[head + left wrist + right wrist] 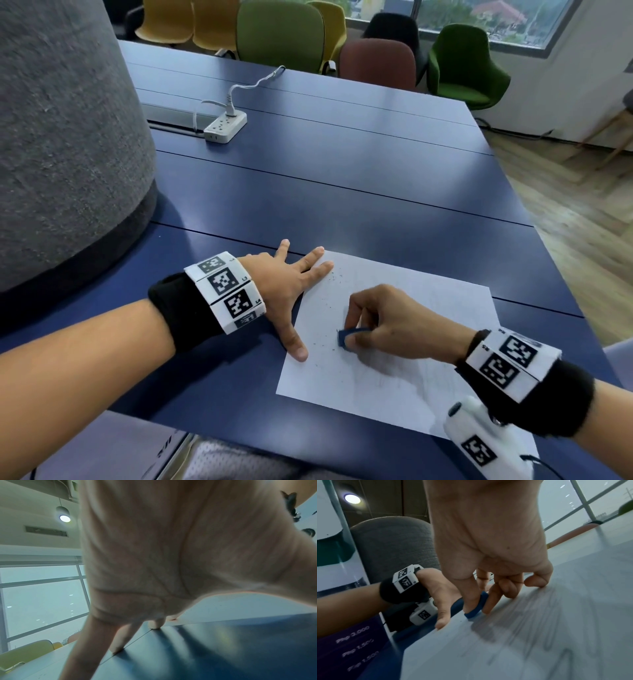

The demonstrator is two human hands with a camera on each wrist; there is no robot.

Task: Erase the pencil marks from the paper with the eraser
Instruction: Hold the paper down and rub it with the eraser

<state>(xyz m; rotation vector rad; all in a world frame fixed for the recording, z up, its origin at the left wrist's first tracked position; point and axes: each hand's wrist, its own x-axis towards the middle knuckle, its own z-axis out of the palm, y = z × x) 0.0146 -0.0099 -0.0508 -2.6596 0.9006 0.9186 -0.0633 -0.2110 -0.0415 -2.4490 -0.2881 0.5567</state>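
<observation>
A white sheet of paper (404,356) lies on the blue table (342,192) near its front edge. Faint pencil marks (530,628) cover its near part, and dark eraser crumbs (325,301) are scattered over its left side. My right hand (383,322) pinches a blue eraser (344,337) between thumb and fingers and presses it onto the paper. In the right wrist view the blue eraser (476,608) touches the sheet edge-on. My left hand (291,284) lies spread flat, thumb and fingertips pressing the paper's left edge. In the left wrist view the left hand (154,574) fills the frame.
A grey fabric-covered column (68,137) stands at the table's left. A white power strip (224,126) with a plugged cable lies far back. Green, yellow and brown chairs (281,31) line the far side. The table's right edge drops to a wooden floor (575,212).
</observation>
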